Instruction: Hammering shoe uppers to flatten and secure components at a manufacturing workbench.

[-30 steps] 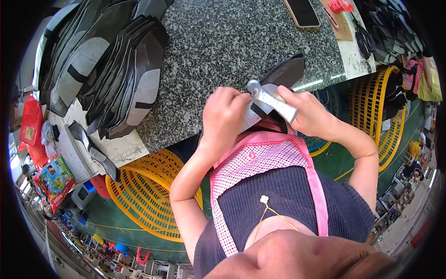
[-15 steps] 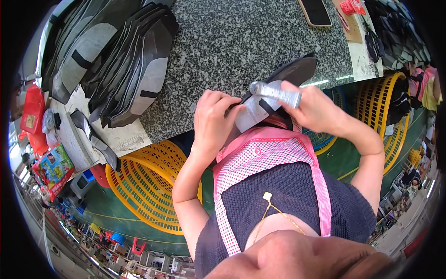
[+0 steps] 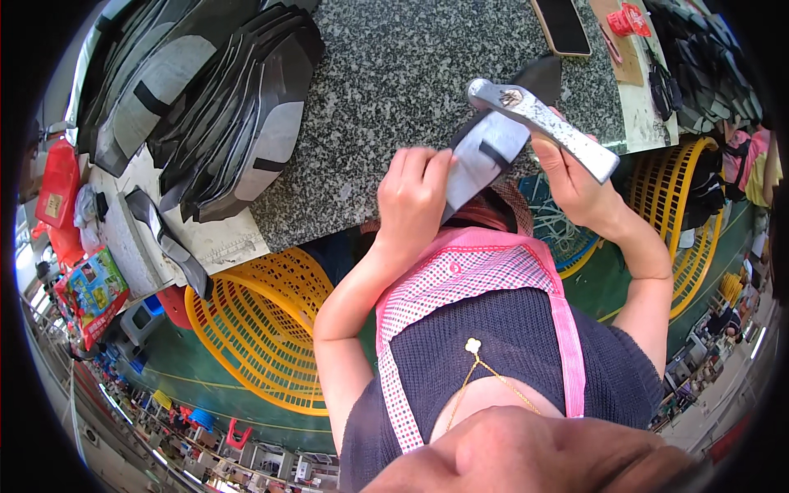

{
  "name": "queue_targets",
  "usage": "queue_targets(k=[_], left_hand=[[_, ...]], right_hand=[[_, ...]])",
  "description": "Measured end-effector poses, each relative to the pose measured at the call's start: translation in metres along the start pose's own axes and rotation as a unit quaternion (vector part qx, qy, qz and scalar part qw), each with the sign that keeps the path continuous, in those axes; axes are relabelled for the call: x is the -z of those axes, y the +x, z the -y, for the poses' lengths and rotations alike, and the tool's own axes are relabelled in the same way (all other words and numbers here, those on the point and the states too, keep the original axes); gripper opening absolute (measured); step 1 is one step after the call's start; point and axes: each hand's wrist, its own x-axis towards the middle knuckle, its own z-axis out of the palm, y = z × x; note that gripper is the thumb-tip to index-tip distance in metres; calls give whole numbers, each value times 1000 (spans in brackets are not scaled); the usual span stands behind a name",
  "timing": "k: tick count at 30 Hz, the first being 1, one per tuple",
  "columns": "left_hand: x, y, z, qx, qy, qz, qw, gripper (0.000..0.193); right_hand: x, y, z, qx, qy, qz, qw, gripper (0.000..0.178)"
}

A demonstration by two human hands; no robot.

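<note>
Gripping a grey-and-black cut piece [image 3: 485, 156] of soft sheet material, the left hand [image 3: 415, 205] pinches its lower edge, fingers curled over the top. Right hand [image 3: 571, 177] is closed round the handle of a pale metal hammer-like tool [image 3: 538, 123], head raised just above the piece.

Piece sits in the air at the near edge of the speckled granite bench [image 3: 394, 90], not resting on it. Judgement: it probably wants laying flat on the stone before any blow, left fingers kept back from the head.

Bench: hard, polished, grey-flecked. Far left of it, stacks of similar curved panels [image 3: 222, 115], layered, matte. At its far edge, a dark flat phone [image 3: 561, 25]. Below its near edge, yellow lattice baskets [image 3: 255, 329], rigid plastic.
</note>
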Motion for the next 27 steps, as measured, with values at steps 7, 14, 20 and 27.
queue_targets(k=[7, 14, 20, 27], left_hand=[[27, 31, 5, 104, -15, 120, 987, 11], [15, 13, -3, -78, 131, 68, 986, 16], [9, 3, 0, -143, 202, 47, 968, 16], [36, 16, 20, 50, -18, 141, 989, 15]], right_hand=[[-12, 8, -30, 9, -105, 51, 993, 17], [-11, 2, -17, 56, -72, 34, 995, 15], [-6, 6, 5, 47, -39, 33, 998, 20], [-21, 4, -18, -42, -60, 120, 990, 19]])
